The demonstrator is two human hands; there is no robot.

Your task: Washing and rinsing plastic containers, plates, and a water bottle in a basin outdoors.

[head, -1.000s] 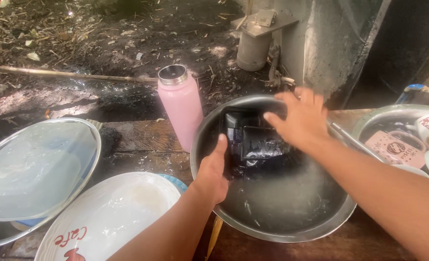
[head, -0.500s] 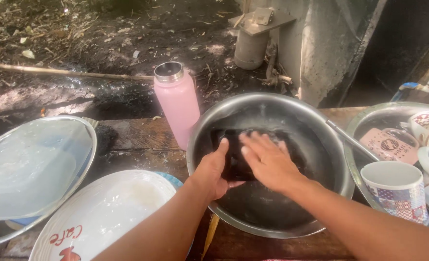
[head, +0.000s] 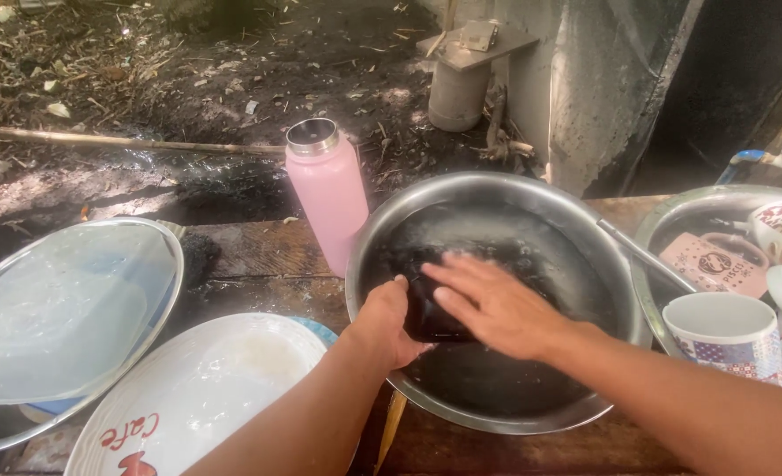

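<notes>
A large steel basin (head: 497, 187) of water sits on a wooden table. In it lies a black rectangular tray (head: 426, 310), partly under water. My left hand (head: 384, 319) grips the tray's near left edge, thumb over the rim. My right hand (head: 490, 300) lies flat on top of the tray with fingers spread, pressing on its surface. Most of the tray is hidden beneath that hand.
A pink steel-capped bottle (head: 327, 189) stands left of the basin. At left are a round metal tray (head: 65, 308) and a white oval plate (head: 197, 397). At right, a patterned mug (head: 728, 339) and a second basin (head: 673, 220) with cups. Dirt ground lies beyond the table.
My right hand came down from above the basin's far rim onto the black tray and has slid across it. The left hand keeps its grip on the tray's edge.
</notes>
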